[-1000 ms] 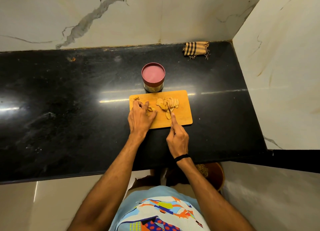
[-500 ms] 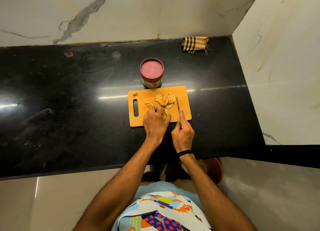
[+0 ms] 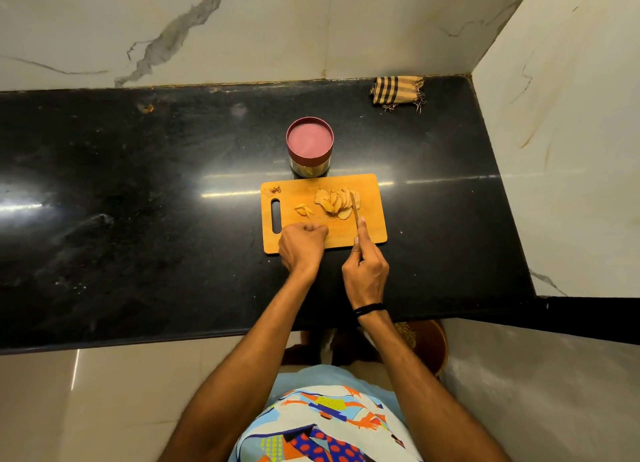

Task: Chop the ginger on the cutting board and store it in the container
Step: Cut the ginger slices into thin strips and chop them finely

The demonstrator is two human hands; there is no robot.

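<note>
My right hand (image 3: 365, 271) gripped the knife (image 3: 355, 208) against ginger slices (image 3: 333, 202) on the cutting board (image 3: 374, 221); my left hand (image 3: 302, 244) sat curled there, contents unclear.

One board (image 3: 372, 186), one container (image 3: 309, 142), one knife (image 3: 354, 208), one cloth (image 3: 397, 90), two hands (image 3: 302, 244) (image 3: 365, 271)

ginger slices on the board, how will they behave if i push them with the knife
The ginger slices look thin and small, so probably light and easy to slide across the cutting board. They overlap in a loose fan, so a push would likely spread them rather than move them together.
</note>
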